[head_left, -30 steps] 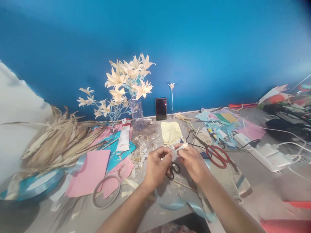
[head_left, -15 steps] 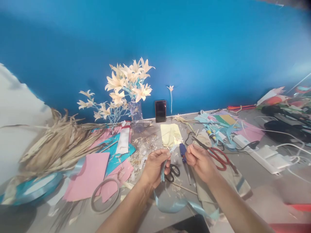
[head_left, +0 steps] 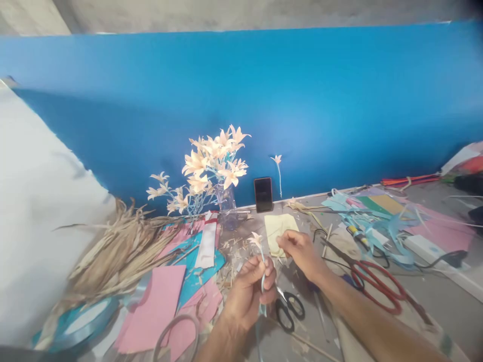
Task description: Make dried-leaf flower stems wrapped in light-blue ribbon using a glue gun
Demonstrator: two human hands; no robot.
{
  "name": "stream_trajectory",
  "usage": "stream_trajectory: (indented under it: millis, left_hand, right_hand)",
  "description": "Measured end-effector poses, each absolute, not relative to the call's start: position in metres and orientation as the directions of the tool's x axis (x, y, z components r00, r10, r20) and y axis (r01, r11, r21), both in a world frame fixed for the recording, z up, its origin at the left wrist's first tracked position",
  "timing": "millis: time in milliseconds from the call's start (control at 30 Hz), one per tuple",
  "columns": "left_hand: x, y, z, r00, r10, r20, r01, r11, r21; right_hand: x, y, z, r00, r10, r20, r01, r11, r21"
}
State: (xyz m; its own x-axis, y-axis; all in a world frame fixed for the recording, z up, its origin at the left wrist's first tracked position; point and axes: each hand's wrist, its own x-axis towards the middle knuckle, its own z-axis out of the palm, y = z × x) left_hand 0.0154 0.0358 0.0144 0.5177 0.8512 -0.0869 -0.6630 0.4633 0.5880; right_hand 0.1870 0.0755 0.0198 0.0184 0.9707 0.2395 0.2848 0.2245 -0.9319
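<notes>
My left hand is closed around the pale blue stem of a small cream paper flower, which stands upright above my fingers. A blue ribbon tail hangs below that hand. My right hand is just to the right of the flower with fingers curled in a pinch; what they hold, if anything, is too small to name. Black scissors lie on the table right under my hands.
A vase of cream paper flowers stands at the blue wall beside a dark phone. Dried leaves, pink and blue paper sheets, a ribbon roll lie left. Red scissors, cables and paper scraps lie right.
The view has tilted up. My left hand raised the small flower upright, and my right hand moved apart from it toward the yellow paper.
</notes>
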Motion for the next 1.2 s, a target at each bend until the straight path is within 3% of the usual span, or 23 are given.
stream_trajectory:
  millis: [267, 667, 867, 1067, 1200]
  left_hand:
    - [0.017, 0.042, 0.000, 0.447, 0.891, -0.081, -0.624, 0.375, 0.686]
    - [0.025, 0.040, 0.003, 0.237, 0.946, -0.220, -0.432, 0.305, 0.849]
    - [0.025, 0.039, -0.007, 0.016, 1.000, -0.001, -0.175, 0.004, 0.984]
    - [0.021, 0.032, -0.001, -0.074, 0.954, 0.289, -0.014, -0.291, 0.957]
    - [0.020, 0.033, 0.001, -0.069, 0.958, 0.279, -0.075, -0.284, 0.956]
  right_hand:
    - [0.190, 0.066, 0.007, -0.029, 0.978, 0.208, 0.358, 0.205, -0.911]
    - [0.194, 0.062, 0.021, -0.097, 0.967, 0.237, 0.209, 0.252, -0.945]
    - [0.197, 0.065, 0.014, -0.149, 0.971, 0.185, 0.304, 0.223, -0.926]
    - [0.200, 0.072, 0.002, -0.072, 0.962, 0.265, 0.358, 0.273, -0.893]
    - [0.197, 0.076, -0.003, -0.055, 0.948, 0.313, 0.361, 0.312, -0.879]
